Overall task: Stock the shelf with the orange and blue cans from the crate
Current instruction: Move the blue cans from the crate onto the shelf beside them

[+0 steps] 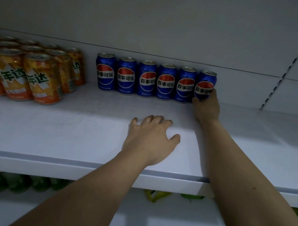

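Right grip: the right hand [206, 105] reaches to the back of the white shelf [85, 139], fingers curled round the lower part of the sixth blue can [205, 86], which leans slightly to the left.
Left grip: the left hand [150, 140] lies palm down on the bare shelf, nearer the front edge and to the left of the right grip; fingers spread and relaxed, holding nothing.
Blue cans: five more blue cans [146, 80] stand upright in a row along the back wall, running left from the right grip; the nearest touches or almost touches the held can, labels facing forward.
Orange cans: a block of orange cans [40, 78], several rows deep, stands farther left beyond a gap, well apart from both grips.
Right of the grip: bare shelf as far as a slotted upright rail [286, 72] on the back panel.
Below the grips: under the front lip of the shelf, green items [6, 182] and something yellow-green [153, 195] show on a lower level, too dark and blurred to name.
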`<state>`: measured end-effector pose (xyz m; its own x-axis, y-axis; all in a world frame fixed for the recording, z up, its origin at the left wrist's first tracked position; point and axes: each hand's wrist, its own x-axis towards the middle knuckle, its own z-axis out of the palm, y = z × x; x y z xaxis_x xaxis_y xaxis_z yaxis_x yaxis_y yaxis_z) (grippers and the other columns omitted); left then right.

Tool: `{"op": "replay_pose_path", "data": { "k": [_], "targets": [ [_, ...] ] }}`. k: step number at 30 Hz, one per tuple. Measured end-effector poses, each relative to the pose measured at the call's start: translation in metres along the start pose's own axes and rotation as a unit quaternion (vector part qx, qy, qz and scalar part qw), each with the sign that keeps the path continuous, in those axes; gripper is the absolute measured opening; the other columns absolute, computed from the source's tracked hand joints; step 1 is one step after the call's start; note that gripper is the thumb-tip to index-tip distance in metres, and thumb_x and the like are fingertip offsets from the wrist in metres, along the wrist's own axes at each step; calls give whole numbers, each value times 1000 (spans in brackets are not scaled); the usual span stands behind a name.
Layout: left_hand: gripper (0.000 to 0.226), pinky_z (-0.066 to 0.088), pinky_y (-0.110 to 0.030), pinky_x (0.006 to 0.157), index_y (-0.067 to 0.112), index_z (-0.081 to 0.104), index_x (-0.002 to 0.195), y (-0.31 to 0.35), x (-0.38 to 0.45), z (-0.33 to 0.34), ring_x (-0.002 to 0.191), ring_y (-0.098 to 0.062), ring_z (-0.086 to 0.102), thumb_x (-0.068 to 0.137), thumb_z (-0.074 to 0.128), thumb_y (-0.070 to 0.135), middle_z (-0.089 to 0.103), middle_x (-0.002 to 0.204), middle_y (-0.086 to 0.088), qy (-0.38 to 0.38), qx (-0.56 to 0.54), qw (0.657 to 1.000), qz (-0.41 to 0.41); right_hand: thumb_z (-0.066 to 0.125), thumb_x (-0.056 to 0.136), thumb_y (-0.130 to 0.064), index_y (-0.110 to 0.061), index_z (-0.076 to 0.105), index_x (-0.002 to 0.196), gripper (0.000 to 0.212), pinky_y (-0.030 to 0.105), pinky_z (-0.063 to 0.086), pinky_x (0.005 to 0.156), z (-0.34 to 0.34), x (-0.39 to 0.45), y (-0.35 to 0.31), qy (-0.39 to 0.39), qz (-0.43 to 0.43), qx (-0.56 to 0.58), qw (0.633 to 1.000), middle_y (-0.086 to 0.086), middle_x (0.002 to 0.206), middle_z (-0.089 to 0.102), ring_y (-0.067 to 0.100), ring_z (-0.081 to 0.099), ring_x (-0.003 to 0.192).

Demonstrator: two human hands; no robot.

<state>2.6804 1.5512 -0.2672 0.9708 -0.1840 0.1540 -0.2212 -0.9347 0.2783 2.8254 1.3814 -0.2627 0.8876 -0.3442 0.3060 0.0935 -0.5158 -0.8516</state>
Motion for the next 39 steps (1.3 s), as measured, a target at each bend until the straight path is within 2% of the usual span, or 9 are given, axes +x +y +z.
{"op": "replay_pose_path", "data": {
  "k": [2,5,8,20,25,28,31,35,39],
  "targets": [
    [56,9,-49,116,35,31,150,0,0,0,144,-14,21,98,27,56,27,158,9,-1,-1,1000,-1,63,86,-17,-12,33,146,67,37,45,96,2,1,0,-17,3,-6,1000,13,136,54,33,53,123],
    [56,9,-48,116,35,31,150,0,0,0,144,-14,21,98,27,56,27,158,9,-5,2,1000,-2,63,85,-20,-10,24,151,78,48,42,107,3,2,-1,-27,25,-28,999,16,144,42,36,46,130],
    [56,9,-48,116,35,31,150,0,0,0,144,-14,22,98,27,56,28,157,9,-3,2,1000,-1,61,87,-18,-9,22,152,77,45,39,107,4,2,-1,-28,31,-36,998,17,145,37,36,44,132],
    [53,14,-46,114,32,42,144,-2,2,2,139,-13,31,96,35,53,39,152,10,30,-31,999,-1,55,92,-9,-2,40,134,45,39,45,95,-1,-10,-5,-4,61,-11,998,17,136,53,35,54,121],
    [46,32,-42,111,29,50,138,-4,-6,-8,128,-18,48,96,44,45,53,141,5,57,-119,991,-19,54,91,-10,-8,47,137,47,36,46,93,-17,-56,-27,-93,94,50,990,15,133,57,32,56,117],
    [40,45,-40,104,31,53,136,-7,-19,-18,119,-18,55,97,51,37,58,136,2,49,-290,953,-80,58,96,-26,-5,42,144,54,40,45,102,-34,-93,-50,-190,94,42,976,16,139,53,29,54,118],
    [35,46,-41,103,29,55,134,-8,-42,-32,116,-18,55,99,51,31,58,133,0,58,-379,913,-137,48,101,-41,-7,42,145,56,37,47,95,-52,-135,-80,-301,69,-3,951,15,131,56,25,56,108],
    [36,39,-40,108,27,55,134,-17,-78,-52,123,-20,51,100,45,36,55,137,3,95,-367,903,-204,39,104,-41,-6,44,143,52,44,40,108,-63,-189,-111,-335,6,-52,941,15,140,52,29,51,125],
    [41,37,-46,108,26,58,129,-38,-120,-82,121,-25,52,98,39,44,59,134,0,115,-330,900,-259,33,106,-35,-5,43,144,49,42,35,111,-63,-234,-140,-348,-44,-65,934,16,145,49,29,47,130]
  ]
}}
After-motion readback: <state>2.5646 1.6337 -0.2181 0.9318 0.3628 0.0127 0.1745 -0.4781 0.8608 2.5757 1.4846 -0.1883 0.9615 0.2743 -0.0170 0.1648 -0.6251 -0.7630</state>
